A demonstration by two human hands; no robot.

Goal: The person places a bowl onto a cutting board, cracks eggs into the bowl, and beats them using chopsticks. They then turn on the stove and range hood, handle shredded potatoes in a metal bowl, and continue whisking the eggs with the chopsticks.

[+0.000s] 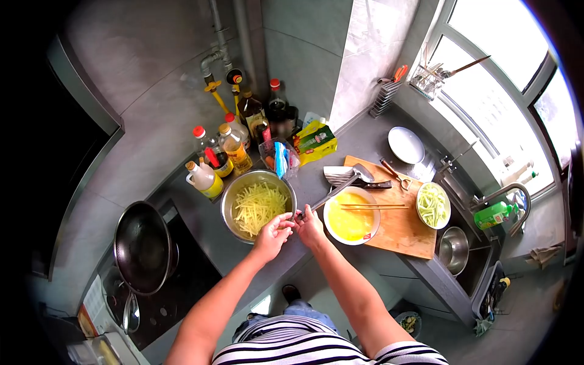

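In the head view, the right hand (310, 230) gripped a ladle (335, 193) over the worktop (201, 210); the left hand (272, 237), loosely curled, seemingly bare, hung beside a metal bowl (231, 196) of pale strips (260, 207). Cutting looked done; the wok (143, 246) showed no food.

- Wok (143, 246) sat far left, over the cooktop (188, 274).
- Mixing bowl (225, 205), shreds (258, 207) inside, stood right of it; bottles (234, 146) behind.
- Left hand (272, 238) was at its near-right rim, right hand (309, 228) between it and egg bowl (326, 220).
- Chopsticks (374, 207) lay across egg bowl.
- Cutting board (395, 234): cleaver (336, 176) behind egg bowl, slice bowl (438, 225) right.
- Sink (480, 258) was right of board, basin (453, 249) inside.
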